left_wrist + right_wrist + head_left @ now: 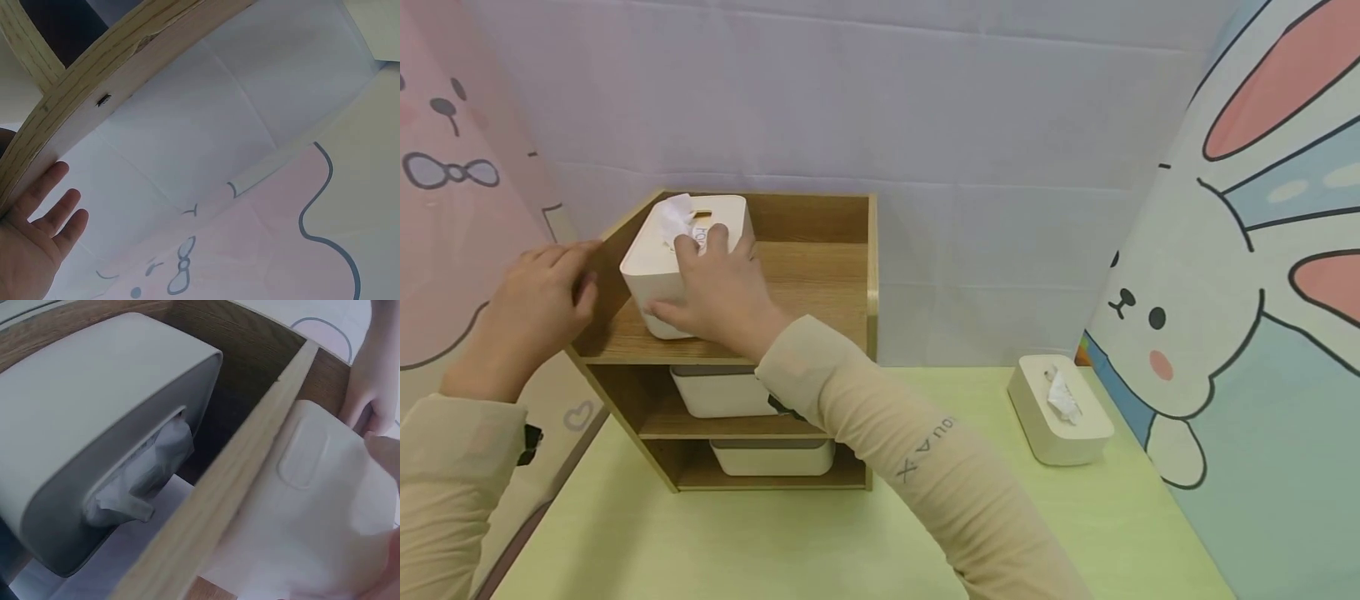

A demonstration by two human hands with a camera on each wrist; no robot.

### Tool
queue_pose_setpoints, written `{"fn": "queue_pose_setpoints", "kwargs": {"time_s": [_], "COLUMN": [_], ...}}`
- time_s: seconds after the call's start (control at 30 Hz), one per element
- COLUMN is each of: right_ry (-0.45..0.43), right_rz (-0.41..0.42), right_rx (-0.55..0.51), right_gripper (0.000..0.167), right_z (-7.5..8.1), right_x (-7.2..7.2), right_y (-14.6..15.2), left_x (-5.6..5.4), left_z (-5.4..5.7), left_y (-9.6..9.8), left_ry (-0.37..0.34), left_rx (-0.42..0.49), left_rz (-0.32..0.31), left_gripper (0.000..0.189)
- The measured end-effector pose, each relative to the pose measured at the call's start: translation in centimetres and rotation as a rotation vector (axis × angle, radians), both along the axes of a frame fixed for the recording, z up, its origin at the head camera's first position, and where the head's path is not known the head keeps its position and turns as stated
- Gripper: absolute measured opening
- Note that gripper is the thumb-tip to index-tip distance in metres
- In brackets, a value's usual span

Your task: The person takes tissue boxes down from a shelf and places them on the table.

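Observation:
A white tissue box [655, 292] with a tissue poking from its top slot stands at the left end of the top level of a wooden shelf unit [808, 275]. My right hand [722, 292] grips it, fingers over the top and thumb at the front face. In the right wrist view the same box [312, 500] shows its pale front, with part of my hand at the right edge. My left hand [542, 300] holds the unit's left side panel [94, 106]; several fingers lie along its outer face, and the thumb is hidden in the left wrist view.
A second tissue box [112, 394] sits in the middle compartment, and another white box [771, 458] in the bottom one. Another tissue box [1060, 417] stands at the right on the yellow-green table [760, 542]. Printed cloth hangs [1000, 167] behind and at both sides.

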State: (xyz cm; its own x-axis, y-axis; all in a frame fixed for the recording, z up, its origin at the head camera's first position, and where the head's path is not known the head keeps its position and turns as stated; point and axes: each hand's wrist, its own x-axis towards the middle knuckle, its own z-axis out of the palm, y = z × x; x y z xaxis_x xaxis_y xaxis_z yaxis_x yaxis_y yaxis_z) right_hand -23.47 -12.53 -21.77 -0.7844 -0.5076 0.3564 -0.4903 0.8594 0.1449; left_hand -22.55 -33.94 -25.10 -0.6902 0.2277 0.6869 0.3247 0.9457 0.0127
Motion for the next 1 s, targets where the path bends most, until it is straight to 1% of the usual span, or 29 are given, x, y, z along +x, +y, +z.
{"fn": "queue_pose_setpoints", "kwargs": {"time_s": [0.13,0.37,0.7,0.87,1.0], "right_ry": [0.044,-0.001,-0.009,0.008,0.003], "right_rz": [0.003,0.025,0.068,0.076,0.075], "right_rx": [-0.011,-0.056,-0.048,-0.043,-0.045], "right_gripper": [0.075,0.072,0.072,0.073,0.072], "right_z": [-0.30,-0.21,0.01,-0.05,-0.04], "right_x": [-0.10,-0.21,-0.18,-0.17,-0.19], "right_y": [-0.03,0.09,0.56,0.77,0.93], "left_x": [-0.09,-0.12,-0.09,-0.13,-0.21], "left_z": [-0.05,-0.01,-0.01,-0.06,-0.02], "left_y": [0.04,0.05,-0.06,-0.09,-0.03], "left_ry": [-0.005,-0.009,-0.014,-0.005,0.009], "left_rx": [0.006,0.009,0.012,0.010,0.005], "left_rz": [0.000,0.007,0.000,-0.006,-0.015], "left_gripper": [0.039,0.038,0.038,0.038,0.038]}}
